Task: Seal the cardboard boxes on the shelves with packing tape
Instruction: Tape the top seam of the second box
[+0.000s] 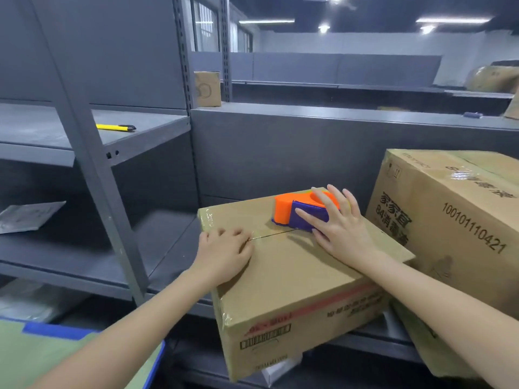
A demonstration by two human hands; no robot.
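your left hand (pixel 224 249) presses bent fingers on the seam (pixel 276 234) of the box (pixel 295 276) on the shelf (pixel 165 248); your right hand (pixel 341 228) grips the tape dispenser (pixel 302 210). an uneven pull could steer tape off-seam.

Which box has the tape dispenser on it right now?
The lower middle box: the orange-and-purple dispenser sits on its top seam. The taller printed box to its right has nothing on top.
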